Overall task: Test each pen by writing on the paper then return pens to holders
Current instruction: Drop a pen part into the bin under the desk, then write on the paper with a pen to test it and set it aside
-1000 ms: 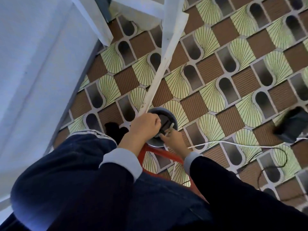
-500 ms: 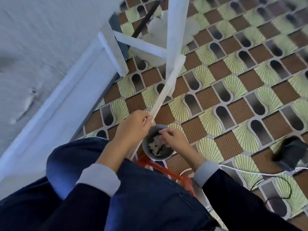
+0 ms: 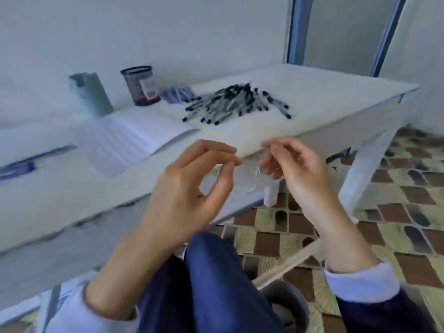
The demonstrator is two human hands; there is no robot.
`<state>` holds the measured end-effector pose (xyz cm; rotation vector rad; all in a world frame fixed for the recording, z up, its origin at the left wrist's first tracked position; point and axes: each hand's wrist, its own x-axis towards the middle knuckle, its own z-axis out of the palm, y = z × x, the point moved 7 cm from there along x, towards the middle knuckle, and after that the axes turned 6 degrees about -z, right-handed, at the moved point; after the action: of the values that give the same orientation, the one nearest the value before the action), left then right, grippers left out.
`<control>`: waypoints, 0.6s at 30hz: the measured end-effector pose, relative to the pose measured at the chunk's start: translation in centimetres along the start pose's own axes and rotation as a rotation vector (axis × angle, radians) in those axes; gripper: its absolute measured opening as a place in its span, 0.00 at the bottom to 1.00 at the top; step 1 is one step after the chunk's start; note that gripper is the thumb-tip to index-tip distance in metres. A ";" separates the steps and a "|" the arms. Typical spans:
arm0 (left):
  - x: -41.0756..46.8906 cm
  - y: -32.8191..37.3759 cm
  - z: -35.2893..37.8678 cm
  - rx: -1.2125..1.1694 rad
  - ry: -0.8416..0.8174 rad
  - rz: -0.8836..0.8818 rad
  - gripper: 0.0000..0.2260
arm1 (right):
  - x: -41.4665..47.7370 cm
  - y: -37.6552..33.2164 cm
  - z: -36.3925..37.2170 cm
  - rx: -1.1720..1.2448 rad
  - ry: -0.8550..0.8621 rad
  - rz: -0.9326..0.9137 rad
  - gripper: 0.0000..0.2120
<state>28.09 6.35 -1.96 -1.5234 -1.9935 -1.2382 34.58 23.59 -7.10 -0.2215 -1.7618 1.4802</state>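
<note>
My left hand (image 3: 189, 188) and my right hand (image 3: 300, 171) are raised side by side in front of the white table's edge (image 3: 312, 126). Between their fingertips is a blurred clear plastic piece (image 3: 251, 174); the left thumb and forefinger pinch one end and the right fingers curl on the other. A heap of black-capped pens (image 3: 235, 102) lies on the table. Behind it are a black mesh holder (image 3: 140, 85), a grey-green holder (image 3: 91, 97) and a few blue pens (image 3: 176, 93). Lined paper (image 3: 129, 138) lies open at the left, with a blue pen (image 3: 16, 168) beside it.
A grey bin (image 3: 286, 306) stands on the patterned tile floor (image 3: 396, 224) by my right knee. A white table leg (image 3: 360, 174) slants down at the right. A wall runs behind the table, and a door frame (image 3: 295, 30) is at the back right.
The view swung up from the floor and bin to the tabletop. Both hands left the bin and rose to the table's edge, now with a clear piece between them.
</note>
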 end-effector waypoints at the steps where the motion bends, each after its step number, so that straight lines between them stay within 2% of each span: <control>1: 0.5 -0.5 -2.0 0.047 0.031 -0.015 0.07 | 1.2 -1.7 1.6 -0.011 -0.060 -0.054 0.09; 6: 3.0 -6.0 -11.2 0.302 0.107 -0.166 0.08 | 6.5 -7.1 12.2 -0.143 -0.460 -0.234 0.09; 10: 4.5 -13.3 -17.4 0.378 0.175 -0.366 0.11 | 9.8 -9.4 20.4 -0.274 -0.710 -0.343 0.08; 15: 6.3 -21.5 -21.8 0.569 0.138 -0.507 0.08 | 11.0 -8.4 30.1 -0.532 -1.100 -0.441 0.08; 18: 6.6 -25.0 -22.8 0.601 0.118 -0.586 0.07 | 11.0 -6.1 34.9 -0.677 -1.214 -0.554 0.09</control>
<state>-2.12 -8.92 4.82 -0.5912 -2.5048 -0.7493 6.23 2.27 3.81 0.9570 -2.8837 0.4985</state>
